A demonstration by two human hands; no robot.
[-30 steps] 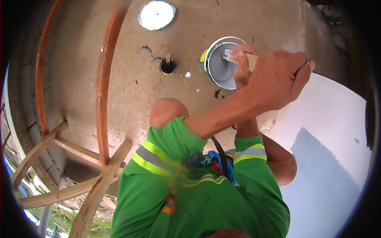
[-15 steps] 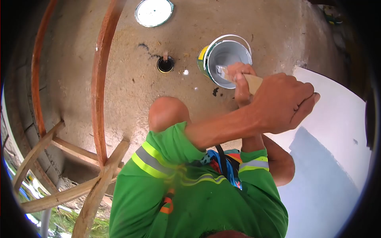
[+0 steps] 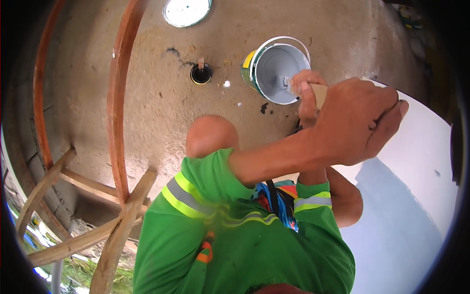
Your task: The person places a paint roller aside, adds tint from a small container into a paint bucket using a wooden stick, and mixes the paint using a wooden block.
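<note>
My left arm crosses over my right one. My left hand (image 3: 360, 122) is closed, and the broad pale wooden handle of a tool (image 3: 320, 94) runs in under it. My right hand (image 3: 308, 93) pinches the same tool near its whitish end, at the near right rim of a paint bucket (image 3: 254, 73). The bucket has a raised white handle and grey-white paint on its inner walls. The tool's tip is just inside the opening; whether it is a brush or a scraper is hard to tell.
A small dark can (image 3: 201, 74) with a stick in it stands left of the bucket. A white lid (image 3: 187, 11) lies beyond. Wooden bars (image 3: 120, 98) rise at left. At right is a white panel (image 3: 416, 132) partly coated light blue. My bent knee (image 3: 212, 136) is near the middle.
Both hands and the tool have moved right and toward my body, from over the bucket to its near right rim. The bucket's raised handle now shows fully.
</note>
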